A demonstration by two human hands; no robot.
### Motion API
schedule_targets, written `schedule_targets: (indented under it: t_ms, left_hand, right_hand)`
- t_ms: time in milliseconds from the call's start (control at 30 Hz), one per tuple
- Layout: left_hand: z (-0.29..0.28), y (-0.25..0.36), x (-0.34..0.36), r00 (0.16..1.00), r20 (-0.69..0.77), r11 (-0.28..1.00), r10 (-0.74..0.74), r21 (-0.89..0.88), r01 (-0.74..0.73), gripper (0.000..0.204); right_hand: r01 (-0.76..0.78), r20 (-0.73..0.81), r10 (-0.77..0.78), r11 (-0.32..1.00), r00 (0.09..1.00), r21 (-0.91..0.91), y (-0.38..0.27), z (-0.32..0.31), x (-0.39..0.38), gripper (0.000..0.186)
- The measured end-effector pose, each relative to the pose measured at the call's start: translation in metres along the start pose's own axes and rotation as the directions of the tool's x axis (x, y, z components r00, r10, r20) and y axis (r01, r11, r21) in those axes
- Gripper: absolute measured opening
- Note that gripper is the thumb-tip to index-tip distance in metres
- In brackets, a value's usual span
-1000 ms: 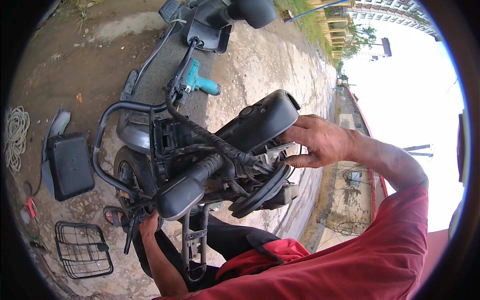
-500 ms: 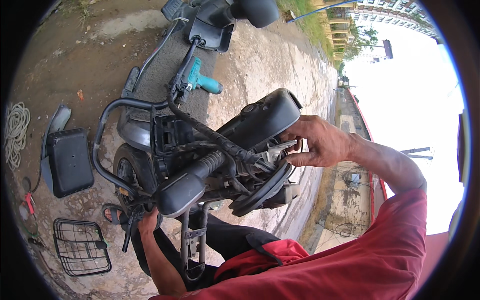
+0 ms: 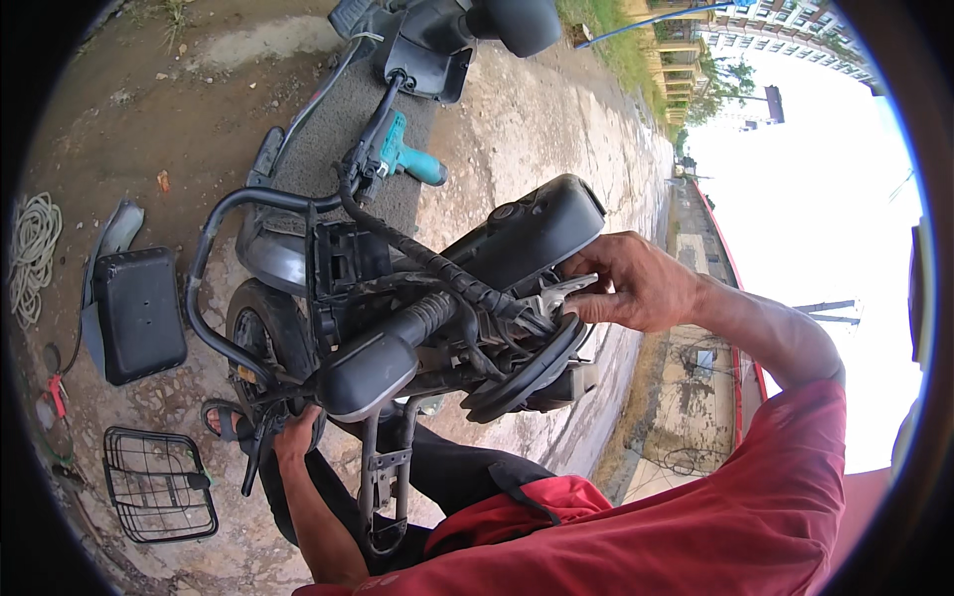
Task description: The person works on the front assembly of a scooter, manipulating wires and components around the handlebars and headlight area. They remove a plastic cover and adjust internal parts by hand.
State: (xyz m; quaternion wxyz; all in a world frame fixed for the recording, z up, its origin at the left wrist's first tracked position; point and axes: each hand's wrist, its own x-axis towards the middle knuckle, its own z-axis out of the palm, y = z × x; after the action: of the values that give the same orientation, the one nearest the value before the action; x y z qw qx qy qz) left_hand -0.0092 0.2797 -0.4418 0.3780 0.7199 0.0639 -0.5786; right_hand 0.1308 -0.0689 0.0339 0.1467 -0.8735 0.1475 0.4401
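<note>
Grey bracket (image 3: pixel 570 287) sits by the curled right hand (image 3: pixel 641 283); whether it or the left hand (image 3: pixel 296 435) grips, I cannot tell.

From here I can't see the fingertips of the right hand (image 3: pixel 641 283); the black housing (image 3: pixel 537 226) covers them, and what they touch I can't tell. The left hand (image 3: pixel 295 434) has its fingers partly lost among dark parts (image 3: pixel 262 429). A bent tube (image 3: pixel 194 298) hides some of the wheel (image 3: pixel 285 320). The top edge crops a rounded black piece (image 3: pixel 517 22); the bottom edge, the red shirt (image 3: pixel 636 541).
</note>
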Motion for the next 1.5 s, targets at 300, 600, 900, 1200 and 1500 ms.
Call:
schedule_targets:
  t_ms: [300, 600, 900, 1200, 1500]
  left_hand:
    - [-0.005, 0.014, -0.010, 0.999, 0.003, 0.999, -0.046, -0.011, 0.046, 0.094]
    - [0.023, -0.029, 0.027, 0.995, -0.016, 0.990, 0.097, -0.097, -0.098, 0.079]
    - [-0.007, 0.013, -0.015, 0.978, -0.105, 0.947, 0.182, -0.247, -0.203, 0.063]
    - [0.022, -0.026, 0.014, 0.906, -0.152, 0.876, 0.394, -0.235, -0.421, 0.053]
    - [0.020, -0.017, 0.010, 0.874, -0.198, 0.851, 0.443, -0.215, -0.480, 0.042]
  right_hand:
    - [0.322, -0.053, -0.335, 0.931, 0.941, -0.174, 0.014, -0.003, 0.004, 0.048]
    - [-0.182, 0.118, 0.181, 0.983, 0.976, -0.002, 0.002, -0.008, 0.003, 0.053]
    - [0.336, 0.024, -0.352, 0.867, 0.936, -0.368, -0.002, -0.012, 0.006, 0.050]
    - [-0.017, -0.052, 0.028, 0.981, 0.998, 0.196, 0.026, 0.014, -0.006, 0.055]
    - [0.198, 0.027, -0.203, 0.907, 0.979, -0.371, 0.009, -0.005, 0.005, 0.048]
